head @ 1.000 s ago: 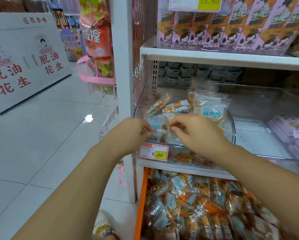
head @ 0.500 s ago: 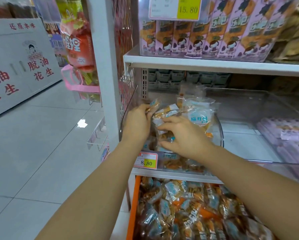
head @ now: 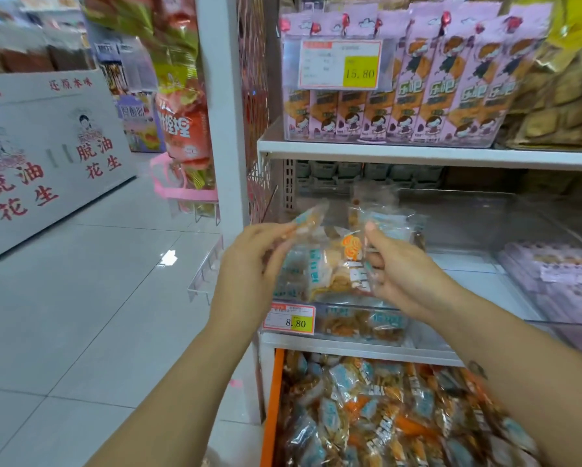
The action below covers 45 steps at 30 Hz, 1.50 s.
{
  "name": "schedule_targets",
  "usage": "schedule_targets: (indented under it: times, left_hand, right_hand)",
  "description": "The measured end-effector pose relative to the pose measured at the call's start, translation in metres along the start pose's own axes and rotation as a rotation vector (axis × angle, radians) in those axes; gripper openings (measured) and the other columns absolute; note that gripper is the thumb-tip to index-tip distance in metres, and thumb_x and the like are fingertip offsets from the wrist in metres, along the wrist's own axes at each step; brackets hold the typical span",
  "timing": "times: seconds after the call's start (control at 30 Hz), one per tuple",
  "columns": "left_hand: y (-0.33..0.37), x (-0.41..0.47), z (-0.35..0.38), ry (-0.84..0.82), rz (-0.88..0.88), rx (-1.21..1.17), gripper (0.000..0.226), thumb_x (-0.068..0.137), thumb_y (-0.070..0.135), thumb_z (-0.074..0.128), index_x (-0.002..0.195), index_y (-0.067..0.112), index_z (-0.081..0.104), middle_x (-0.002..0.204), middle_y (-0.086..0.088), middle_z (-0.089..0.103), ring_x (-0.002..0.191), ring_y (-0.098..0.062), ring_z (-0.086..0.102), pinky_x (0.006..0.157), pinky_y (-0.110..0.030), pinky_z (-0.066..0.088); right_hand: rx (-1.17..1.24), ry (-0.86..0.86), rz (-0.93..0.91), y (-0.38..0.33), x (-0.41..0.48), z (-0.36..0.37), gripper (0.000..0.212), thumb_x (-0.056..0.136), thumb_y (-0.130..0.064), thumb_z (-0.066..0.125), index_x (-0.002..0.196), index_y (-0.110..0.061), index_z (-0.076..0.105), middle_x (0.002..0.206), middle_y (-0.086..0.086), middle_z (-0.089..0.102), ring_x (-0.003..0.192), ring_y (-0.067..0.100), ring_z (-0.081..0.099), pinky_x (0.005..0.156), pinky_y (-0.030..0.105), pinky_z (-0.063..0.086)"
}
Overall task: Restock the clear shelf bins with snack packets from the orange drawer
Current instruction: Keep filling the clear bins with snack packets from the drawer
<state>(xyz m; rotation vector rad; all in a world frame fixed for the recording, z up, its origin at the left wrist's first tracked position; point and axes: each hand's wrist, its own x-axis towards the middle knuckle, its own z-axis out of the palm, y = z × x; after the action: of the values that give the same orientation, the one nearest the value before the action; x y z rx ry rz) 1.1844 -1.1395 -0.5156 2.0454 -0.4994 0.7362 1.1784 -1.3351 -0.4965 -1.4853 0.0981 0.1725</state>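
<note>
My left hand (head: 249,261) pinches a small clear snack packet (head: 308,219) by its end, lifted over the front of the clear shelf bin (head: 451,210). My right hand (head: 404,267) grips another clear packet with blue print (head: 389,225) above the heap of packets (head: 326,274) that fills the bin's left front corner. Below the shelf, the orange drawer (head: 272,409) stands pulled out, packed with several blue and orange snack packets (head: 384,419).
A white upright post (head: 222,112) rises left of the bin. Price tag 8.80 (head: 289,320) hangs on the bin front. Pink snack boxes (head: 417,89) stand on the upper shelf. Pink packs (head: 552,274) lie in the neighbouring clear bin. White tiled floor (head: 80,298) spreads left.
Both hands rose from the packet heap in the bin, each lifting a packet, and moved apart. The camera view tilted up slightly.
</note>
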Motion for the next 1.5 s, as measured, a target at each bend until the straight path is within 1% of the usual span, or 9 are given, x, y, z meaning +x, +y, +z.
schedule_targets:
  times: [0.13, 0.37, 0.67, 0.77, 0.93, 1.03, 1.2, 1.3, 1.5]
  left_hand:
    - [-0.012, -0.005, 0.010, -0.138, 0.214, 0.083, 0.021, 0.081, 0.016, 0.070, 0.102, 0.017, 0.072, 0.117, 0.003, 0.056, 0.111, -0.007, 0.050, 0.098, -0.016, 0.041]
    - [0.001, -0.005, 0.016, -0.218, -0.227, -0.191, 0.013, 0.080, 0.025, 0.072, 0.071, 0.032, 0.067, 0.129, 0.012, 0.043, 0.119, 0.004, 0.044, 0.092, 0.000, 0.031]
    - [-0.002, 0.002, 0.000, -0.208, -0.497, -0.428, 0.066, 0.081, 0.013, 0.073, 0.137, 0.026, 0.041, 0.113, 0.015, 0.058, 0.098, -0.001, 0.061, 0.077, -0.012, 0.052]
    - [-0.001, 0.005, -0.007, -0.225, -0.529, -0.421, 0.056, 0.091, 0.021, 0.061, 0.141, 0.032, 0.040, 0.128, 0.011, 0.054, 0.110, -0.007, 0.057, 0.089, -0.022, 0.048]
    - [-0.006, 0.001, -0.008, -0.204, -0.422, -0.228, 0.040, 0.093, 0.007, 0.058, 0.118, 0.039, 0.057, 0.119, 0.010, 0.059, 0.097, -0.004, 0.062, 0.063, -0.003, 0.045]
    - [-0.004, -0.002, -0.001, -0.126, -0.421, -0.219, 0.035, 0.088, 0.009, 0.065, 0.094, 0.041, 0.052, 0.107, 0.007, 0.066, 0.089, -0.002, 0.064, 0.067, -0.014, 0.052]
    - [0.010, -0.008, 0.015, -0.135, -0.558, -0.464, 0.058, 0.088, 0.009, 0.066, 0.122, 0.043, 0.035, 0.103, 0.019, 0.053, 0.089, 0.003, 0.058, 0.060, -0.010, 0.050]
    - [0.019, -0.012, 0.025, -0.089, -0.695, -0.710, 0.061, 0.092, 0.000, 0.055, 0.125, 0.047, 0.033, 0.113, 0.000, 0.061, 0.096, -0.015, 0.066, 0.076, -0.034, 0.058]
    - [0.026, -0.013, 0.018, -0.039, -0.761, -0.898, 0.052, 0.090, 0.038, 0.057, 0.135, 0.043, 0.031, 0.118, 0.002, 0.062, 0.100, -0.015, 0.065, 0.087, -0.043, 0.053]
  right_hand:
    - [-0.248, -0.051, -0.024, 0.007, -0.007, 0.000, 0.049, 0.071, -0.041, 0.071, 0.111, -0.012, 0.064, 0.091, -0.005, 0.069, 0.073, 0.001, 0.062, 0.066, 0.016, 0.047]
    - [-0.244, 0.007, -0.150, 0.019, -0.001, -0.006, 0.035, 0.076, -0.010, 0.076, 0.101, -0.026, 0.057, 0.101, -0.006, 0.068, 0.088, 0.000, 0.066, 0.073, 0.016, 0.051]
    - [-0.318, 0.141, -0.177, 0.020, 0.004, -0.023, 0.038, 0.088, -0.015, 0.065, 0.124, -0.016, 0.055, 0.124, 0.008, 0.062, 0.095, 0.020, 0.068, 0.080, 0.029, 0.056]
    - [-0.392, 0.172, -0.203, 0.009, 0.002, -0.026, 0.033, 0.091, -0.015, 0.060, 0.124, -0.018, 0.059, 0.118, 0.005, 0.065, 0.090, 0.022, 0.069, 0.084, 0.037, 0.056]
    - [-0.568, 0.169, -0.278, -0.011, -0.010, -0.034, 0.031, 0.090, -0.018, 0.061, 0.121, -0.023, 0.062, 0.114, -0.002, 0.067, 0.096, 0.017, 0.067, 0.089, 0.043, 0.054]
    - [-0.343, 0.180, -0.279, -0.012, -0.013, -0.033, 0.041, 0.091, -0.014, 0.059, 0.130, -0.021, 0.051, 0.089, 0.001, 0.072, 0.078, 0.019, 0.070, 0.079, 0.042, 0.058]
    - [0.132, 0.190, -0.256, -0.010, -0.027, -0.005, 0.061, 0.093, -0.002, 0.051, 0.134, -0.043, 0.033, 0.104, 0.014, 0.065, 0.090, 0.027, 0.070, 0.071, 0.040, 0.059]
    - [0.029, 0.232, -0.252, 0.007, -0.028, 0.017, 0.044, 0.089, -0.002, 0.058, 0.121, -0.031, 0.047, 0.096, 0.014, 0.066, 0.090, 0.031, 0.068, 0.081, 0.050, 0.056]
    - [-0.151, 0.267, -0.281, 0.023, -0.026, 0.033, 0.026, 0.080, -0.025, 0.073, 0.097, -0.022, 0.054, 0.095, 0.005, 0.070, 0.087, 0.013, 0.066, 0.067, 0.014, 0.049]
